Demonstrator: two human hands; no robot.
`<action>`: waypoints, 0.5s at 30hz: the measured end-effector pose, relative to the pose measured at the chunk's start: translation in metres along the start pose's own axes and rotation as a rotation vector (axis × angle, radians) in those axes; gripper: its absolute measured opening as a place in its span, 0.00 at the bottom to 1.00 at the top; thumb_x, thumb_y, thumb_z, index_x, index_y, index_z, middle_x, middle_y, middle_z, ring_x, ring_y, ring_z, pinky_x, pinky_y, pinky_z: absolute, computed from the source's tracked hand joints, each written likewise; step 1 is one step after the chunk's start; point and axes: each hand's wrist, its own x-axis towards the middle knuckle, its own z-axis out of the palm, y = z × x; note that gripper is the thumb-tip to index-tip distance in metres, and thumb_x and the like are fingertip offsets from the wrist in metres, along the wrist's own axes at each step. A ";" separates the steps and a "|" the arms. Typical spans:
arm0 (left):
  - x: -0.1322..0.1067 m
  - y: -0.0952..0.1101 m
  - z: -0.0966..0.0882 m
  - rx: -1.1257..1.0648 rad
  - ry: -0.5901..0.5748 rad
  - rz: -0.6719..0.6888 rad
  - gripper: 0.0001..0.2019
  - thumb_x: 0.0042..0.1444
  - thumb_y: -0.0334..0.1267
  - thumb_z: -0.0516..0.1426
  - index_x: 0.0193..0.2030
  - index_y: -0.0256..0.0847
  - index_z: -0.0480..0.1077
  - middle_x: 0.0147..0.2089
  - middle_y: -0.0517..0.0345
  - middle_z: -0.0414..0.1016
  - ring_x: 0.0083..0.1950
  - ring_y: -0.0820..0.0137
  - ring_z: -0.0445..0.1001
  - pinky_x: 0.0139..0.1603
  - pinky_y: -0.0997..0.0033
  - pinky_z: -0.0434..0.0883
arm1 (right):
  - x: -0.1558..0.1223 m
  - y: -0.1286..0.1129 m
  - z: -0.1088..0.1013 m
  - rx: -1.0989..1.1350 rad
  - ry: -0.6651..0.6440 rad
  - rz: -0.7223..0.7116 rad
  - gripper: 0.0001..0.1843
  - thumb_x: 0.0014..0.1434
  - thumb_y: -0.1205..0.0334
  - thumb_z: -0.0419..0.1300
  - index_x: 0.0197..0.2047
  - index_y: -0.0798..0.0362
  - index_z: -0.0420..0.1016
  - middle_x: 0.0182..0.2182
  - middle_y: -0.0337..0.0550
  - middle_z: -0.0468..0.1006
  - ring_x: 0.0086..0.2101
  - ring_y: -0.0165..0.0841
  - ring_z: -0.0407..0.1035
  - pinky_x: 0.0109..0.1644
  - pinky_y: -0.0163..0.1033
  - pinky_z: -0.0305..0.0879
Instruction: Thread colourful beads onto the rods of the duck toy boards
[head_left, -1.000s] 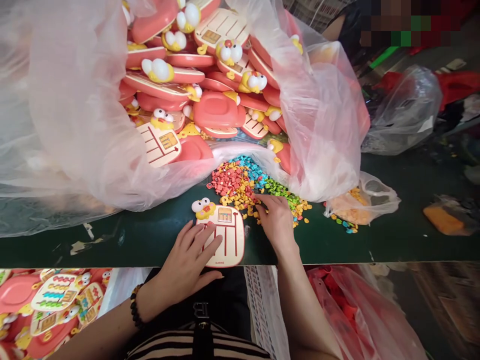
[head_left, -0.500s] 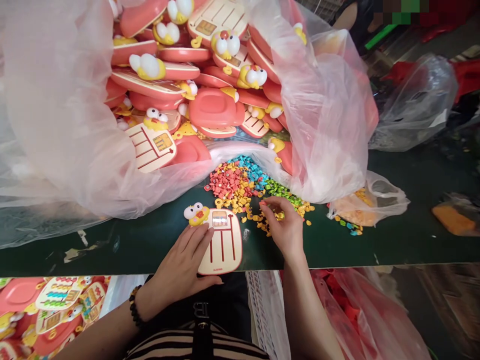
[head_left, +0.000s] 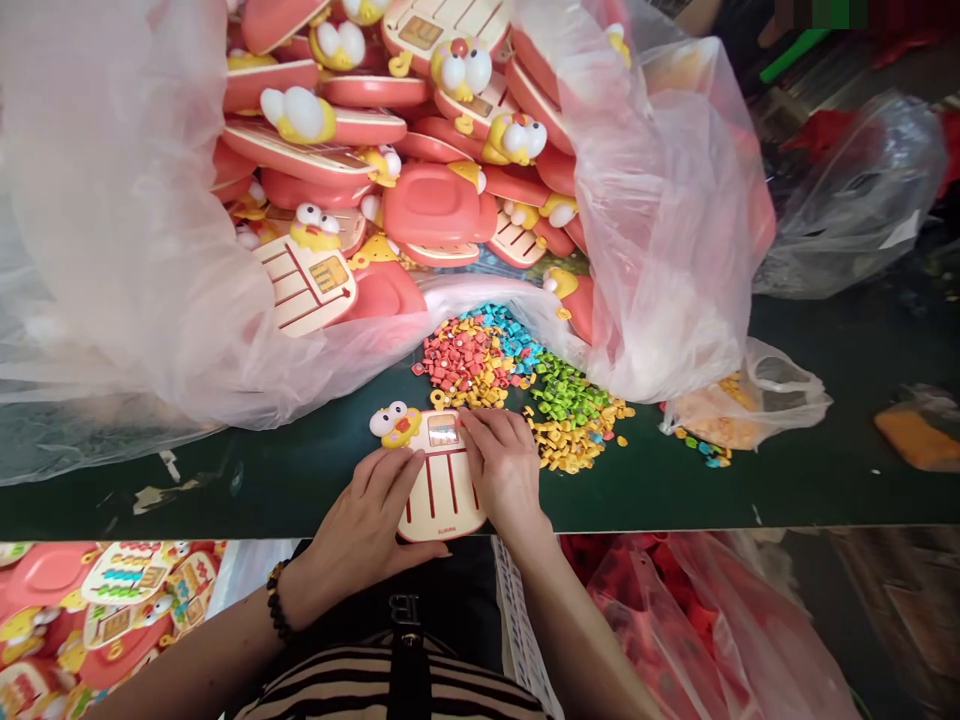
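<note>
The left hand (head_left: 366, 525) lies across the lower left of a cream toy board (head_left: 442, 505), with fingers on its face and thumb near its lower edge, so it holds the board. The right hand (head_left: 501, 470) presses on the board's upper right part, and its fingertips (head_left: 469, 425) bend down beside the small window. I cannot tell if they pinch a small piece. The board lies flat on a dark green table (head_left: 225, 490), with a yellow duck head (head_left: 395, 425) at its upper left corner. Just above the board are red pieces (head_left: 465, 360) and blue pieces (head_left: 506, 330). To its right are green pieces (head_left: 566, 390) and yellow pieces (head_left: 566, 445). Farther beyond the board, a clear plastic bag (head_left: 660, 250) holds many red and cream duck toys (head_left: 439, 205).
</note>
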 end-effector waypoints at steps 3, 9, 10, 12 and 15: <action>-0.003 0.000 0.001 -0.034 0.027 0.004 0.39 0.51 0.62 0.58 0.60 0.32 0.59 0.53 0.37 0.67 0.57 0.50 0.65 0.57 0.46 0.68 | -0.010 -0.007 -0.003 -0.022 0.003 0.018 0.17 0.66 0.64 0.52 0.55 0.50 0.73 0.45 0.50 0.77 0.47 0.43 0.67 0.51 0.52 0.68; -0.009 0.001 0.001 -0.101 0.048 0.079 0.36 0.46 0.63 0.61 0.51 0.34 0.64 0.51 0.39 0.69 0.55 0.52 0.67 0.55 0.49 0.70 | -0.033 -0.019 -0.007 -0.041 0.087 0.091 0.16 0.66 0.63 0.53 0.55 0.51 0.72 0.43 0.51 0.75 0.46 0.43 0.66 0.53 0.55 0.68; -0.009 0.002 0.001 -0.103 0.049 0.076 0.36 0.46 0.63 0.62 0.52 0.35 0.64 0.51 0.39 0.69 0.55 0.52 0.67 0.55 0.49 0.70 | -0.034 -0.020 -0.007 -0.048 0.087 0.094 0.16 0.65 0.63 0.53 0.55 0.51 0.73 0.42 0.51 0.75 0.46 0.43 0.66 0.52 0.54 0.68; -0.009 0.002 0.000 -0.112 0.049 0.064 0.36 0.46 0.62 0.63 0.52 0.35 0.64 0.51 0.39 0.69 0.55 0.52 0.67 0.55 0.48 0.70 | -0.033 -0.018 -0.009 -0.049 0.091 0.091 0.15 0.65 0.65 0.53 0.53 0.51 0.74 0.41 0.50 0.75 0.45 0.43 0.66 0.52 0.54 0.68; -0.010 0.001 0.000 -0.137 0.033 0.052 0.36 0.45 0.60 0.64 0.52 0.36 0.64 0.52 0.39 0.70 0.56 0.52 0.67 0.54 0.48 0.71 | -0.027 -0.009 -0.013 0.013 0.072 0.060 0.14 0.65 0.65 0.53 0.51 0.50 0.76 0.39 0.49 0.76 0.44 0.42 0.67 0.49 0.52 0.70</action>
